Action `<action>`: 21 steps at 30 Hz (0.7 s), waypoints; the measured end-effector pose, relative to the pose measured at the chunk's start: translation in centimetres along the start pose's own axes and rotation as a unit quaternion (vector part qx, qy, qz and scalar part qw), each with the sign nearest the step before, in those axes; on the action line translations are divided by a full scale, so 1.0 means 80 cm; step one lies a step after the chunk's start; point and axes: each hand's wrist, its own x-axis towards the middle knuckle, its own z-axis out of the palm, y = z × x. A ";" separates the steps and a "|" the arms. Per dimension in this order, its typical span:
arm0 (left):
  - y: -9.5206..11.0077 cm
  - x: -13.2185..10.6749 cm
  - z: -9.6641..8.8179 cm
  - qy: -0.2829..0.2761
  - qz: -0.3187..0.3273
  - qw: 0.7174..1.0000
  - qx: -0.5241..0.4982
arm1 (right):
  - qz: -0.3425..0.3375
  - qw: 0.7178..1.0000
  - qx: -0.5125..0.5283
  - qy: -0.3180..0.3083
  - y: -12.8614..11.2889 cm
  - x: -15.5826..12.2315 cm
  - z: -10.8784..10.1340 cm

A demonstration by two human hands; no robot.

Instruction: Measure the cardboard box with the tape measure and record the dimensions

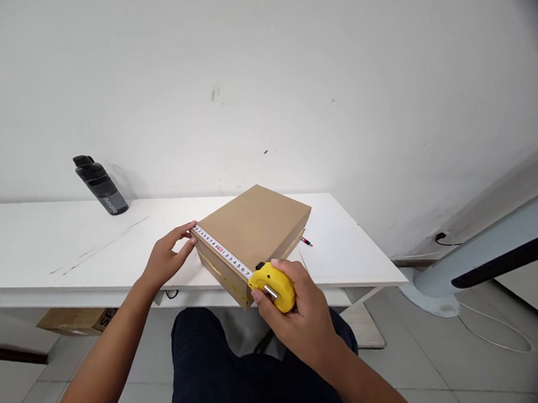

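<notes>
A brown cardboard box (256, 226) lies at the front edge of the white table (73, 248), turned at an angle. A white measuring tape blade (221, 252) runs along the box's near top edge. My left hand (168, 258) pinches the tape's end against the box's left corner. My right hand (302, 311) is closed round the yellow tape measure case (273, 285) at the box's near right corner.
A dark water bottle (100, 185) leans near the wall at the back left. A red pen (306, 242) lies behind the box. A cardboard box (77, 321) sits under the table. A fan base (431, 289) and cables stand on the floor at right.
</notes>
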 end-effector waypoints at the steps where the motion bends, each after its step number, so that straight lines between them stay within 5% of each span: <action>1: 0.000 0.000 -0.001 -0.007 -0.025 0.999 -0.021 | -0.010 1.000 -0.005 0.001 -0.001 -0.001 0.000; 21: -0.006 -0.001 0.000 -0.017 -0.089 0.992 -0.087 | -0.054 0.997 -0.052 -0.027 -0.004 -0.005 -0.005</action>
